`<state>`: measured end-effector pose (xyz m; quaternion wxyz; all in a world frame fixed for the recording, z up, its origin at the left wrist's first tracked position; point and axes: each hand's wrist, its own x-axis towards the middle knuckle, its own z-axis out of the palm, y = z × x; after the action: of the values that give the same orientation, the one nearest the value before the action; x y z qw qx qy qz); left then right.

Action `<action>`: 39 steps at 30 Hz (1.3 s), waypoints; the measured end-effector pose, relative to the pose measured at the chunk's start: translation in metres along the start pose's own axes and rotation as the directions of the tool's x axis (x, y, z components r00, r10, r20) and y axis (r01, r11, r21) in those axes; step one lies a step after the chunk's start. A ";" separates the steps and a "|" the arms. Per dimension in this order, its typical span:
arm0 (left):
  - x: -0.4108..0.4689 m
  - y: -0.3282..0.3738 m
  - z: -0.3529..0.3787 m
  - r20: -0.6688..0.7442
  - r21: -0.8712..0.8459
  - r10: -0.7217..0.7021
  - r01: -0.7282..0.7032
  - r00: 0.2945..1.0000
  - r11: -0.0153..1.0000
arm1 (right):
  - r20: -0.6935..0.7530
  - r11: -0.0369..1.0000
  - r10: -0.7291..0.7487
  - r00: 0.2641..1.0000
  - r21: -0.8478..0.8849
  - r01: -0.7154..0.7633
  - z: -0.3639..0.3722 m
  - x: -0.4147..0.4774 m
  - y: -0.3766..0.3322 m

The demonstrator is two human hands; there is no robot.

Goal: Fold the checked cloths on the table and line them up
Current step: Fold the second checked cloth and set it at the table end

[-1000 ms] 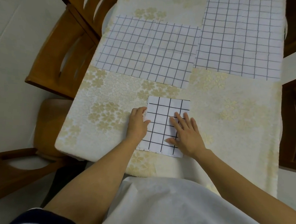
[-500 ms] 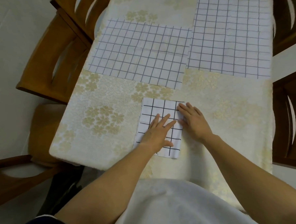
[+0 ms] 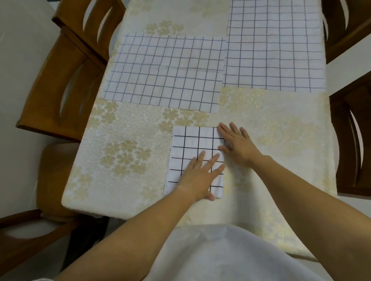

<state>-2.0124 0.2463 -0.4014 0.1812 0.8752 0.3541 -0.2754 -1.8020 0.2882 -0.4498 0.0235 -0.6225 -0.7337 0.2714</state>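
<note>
A small folded white cloth with black checks (image 3: 188, 144) lies near the front of the table. My left hand (image 3: 200, 175) presses flat on its lower right part, fingers straight and spread. My right hand (image 3: 237, 144) lies flat at the cloth's right edge, fingers straight, partly on the cloth and partly on the tablecloth. Two larger checked cloths lie spread out farther back: one at the middle left (image 3: 166, 71), one at the back right (image 3: 275, 42), their edges meeting.
The table wears a cream tablecloth with gold flowers (image 3: 126, 150). Wooden chairs stand at the left (image 3: 61, 73), at the right (image 3: 361, 136) and at the near left corner (image 3: 18, 239). My white garment (image 3: 217, 260) covers the table's front edge.
My left hand moved from the cloth's left edge onto its lower right part. My right hand slid from the cloth's middle to its right edge. The view shifted slightly.
</note>
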 end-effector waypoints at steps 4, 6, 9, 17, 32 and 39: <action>-0.008 0.006 0.013 -0.012 -0.025 0.090 -0.090 0.996 0.996 | 0.019 1.000 -0.010 1.000 0.022 0.009 -0.001 0.000 0.002; -0.014 0.009 0.016 -0.005 -0.024 0.130 -0.130 0.991 0.991 | 0.023 0.999 -0.004 1.000 0.035 0.004 -0.003 0.001 0.000; -0.023 0.012 0.020 -0.047 -0.052 0.187 -0.190 0.981 0.980 | 0.051 1.000 0.007 0.999 0.024 -0.008 -0.006 0.002 -0.001; -0.032 0.015 0.009 -0.249 -0.511 0.027 -0.155 0.968 0.846 | -0.088 0.957 0.153 0.984 0.262 -0.125 -0.011 -0.011 -0.018; 0.047 -0.004 -0.074 -0.106 0.054 0.115 -0.110 0.988 0.992 | 0.118 0.745 0.572 0.812 0.340 -0.574 0.018 -0.083 -0.077; 0.064 -0.002 -0.087 0.000 0.614 0.240 -0.190 0.971 0.766 | 0.106 0.757 0.484 0.868 0.447 -0.477 0.017 -0.091 -0.074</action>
<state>-1.9447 0.3250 -0.3729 -0.0941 0.9314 0.1507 -0.3178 -1.8547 0.1919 -0.4055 0.1057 -0.7682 -0.4637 0.4286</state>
